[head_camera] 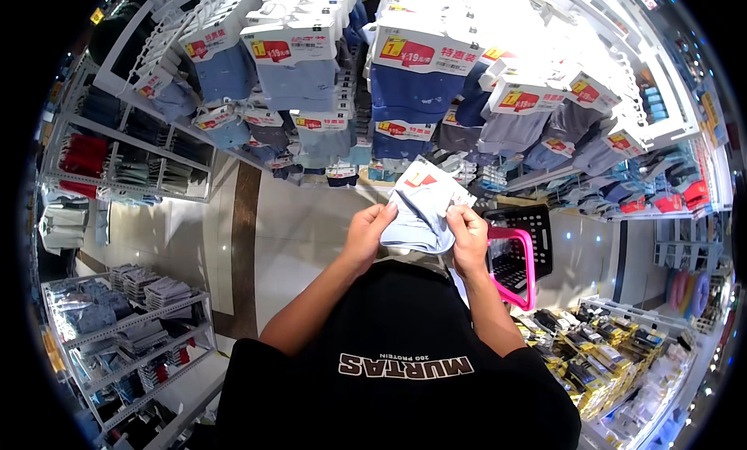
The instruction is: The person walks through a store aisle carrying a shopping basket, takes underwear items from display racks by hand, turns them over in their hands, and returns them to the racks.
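Note:
A folded light-blue cloth garment, which looks like underwear (411, 222), is stretched between my two hands in front of my chest. Its white card header (429, 178), printed with a red and yellow price mark, is still attached at the top. My left hand (369, 229) pinches the garment's left edge, thumb on top. On the opposite side my right hand (468, 234) grips the edge near the card's lower corner. Just beyond, similar carded garments in dark blue (415, 94), light blue (297, 85) and grey (513, 129) hang on a white display rack.
Beside my right forearm is a black shopping basket (522, 248) with a pink handle (531, 269). A bin of yellow-trimmed packets (607, 356) stands at the lower right. White shelves (140, 321) of folded clothes stand at the lower left. Tiled floor (292, 234) shows between the racks.

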The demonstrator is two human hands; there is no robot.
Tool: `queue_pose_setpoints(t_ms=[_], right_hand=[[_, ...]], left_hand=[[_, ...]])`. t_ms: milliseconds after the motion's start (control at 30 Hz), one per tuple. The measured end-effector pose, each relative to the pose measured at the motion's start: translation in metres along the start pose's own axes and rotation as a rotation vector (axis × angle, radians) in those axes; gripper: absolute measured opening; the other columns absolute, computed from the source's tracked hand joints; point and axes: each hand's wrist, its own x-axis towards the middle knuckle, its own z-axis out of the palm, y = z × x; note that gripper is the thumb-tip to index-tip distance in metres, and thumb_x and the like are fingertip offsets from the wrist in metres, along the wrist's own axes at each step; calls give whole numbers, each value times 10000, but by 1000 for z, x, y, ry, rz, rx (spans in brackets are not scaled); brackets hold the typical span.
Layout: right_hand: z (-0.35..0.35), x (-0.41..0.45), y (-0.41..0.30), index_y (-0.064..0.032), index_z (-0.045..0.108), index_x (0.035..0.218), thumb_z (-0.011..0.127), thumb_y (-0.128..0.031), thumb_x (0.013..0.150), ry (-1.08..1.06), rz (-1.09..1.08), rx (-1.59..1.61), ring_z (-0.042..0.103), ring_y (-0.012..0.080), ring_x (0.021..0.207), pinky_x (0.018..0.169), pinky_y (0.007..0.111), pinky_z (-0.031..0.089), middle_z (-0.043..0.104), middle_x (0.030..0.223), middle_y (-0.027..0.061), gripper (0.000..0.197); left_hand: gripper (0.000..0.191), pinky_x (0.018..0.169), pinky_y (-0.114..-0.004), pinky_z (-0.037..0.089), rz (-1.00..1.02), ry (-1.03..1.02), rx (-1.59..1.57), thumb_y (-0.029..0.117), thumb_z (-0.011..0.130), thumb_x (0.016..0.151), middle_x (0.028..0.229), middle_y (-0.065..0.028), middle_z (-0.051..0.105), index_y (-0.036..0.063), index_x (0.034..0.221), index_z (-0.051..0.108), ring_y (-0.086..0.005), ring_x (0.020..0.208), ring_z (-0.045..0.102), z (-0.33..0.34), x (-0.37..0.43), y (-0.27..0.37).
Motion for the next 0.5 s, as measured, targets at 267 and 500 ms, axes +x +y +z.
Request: queue_pose_setpoints(t_ms=[267, 500], right_hand=[[-2, -12, -1, 3, 687, 827, 672, -158, 861, -29, -26, -281, 515, 41, 674, 622, 208, 399, 621, 717, -13, 166], [4, -14, -5, -22, 718, 817, 638, -168, 876, -183, -153, -468, 541, 99, 683, 631, 238, 405, 639, 709, 31, 177]], left_hand=[[260, 750, -217, 411, 118, 214, 101, 310, 539, 957, 949, -12, 607, 61, 997, 603, -71, 843, 527, -12, 2, -2], [274, 797, -248, 478, 173, -188, 284, 178, 612, 913, 983, -38, 641, 0, 1119, 584, -85, 897, 584, -20, 10, 3]])
